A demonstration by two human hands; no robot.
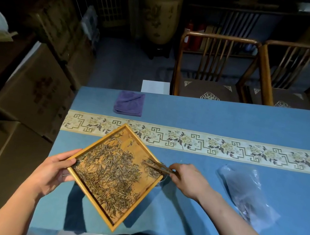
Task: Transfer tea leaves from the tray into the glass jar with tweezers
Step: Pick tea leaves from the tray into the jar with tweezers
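Nearest to you, your left hand [56, 169] grips the left corner of the wooden tray [113, 229], thumb on the rim and fingers under it, and holds the tray lifted above the blue tablecloth [185, 218], turned like a diamond. The tea leaves [109, 173] lie spread over most of the tray floor, thicker in the middle and near part. At the right corner your right hand [187, 179] pinches the wooden tweezers [158, 166], and their tips reach into a small bunch of leaves just inside the rim. The glass jar [162, 179] is almost hidden under this right corner; only a part of its rim shows, so how full it is cannot be told.

For this step, I think you should keep the tray corner directly over the jar mouth and keep the tray steady. Take a small bunch, squeeze gently so the dry leaves do not break, and release only when the tips are above the opening.

Farther right lies a clear plastic bag [243, 191]. Beyond the patterned runner [226, 147], a folded purple cloth [129, 103] rests at the far edge.
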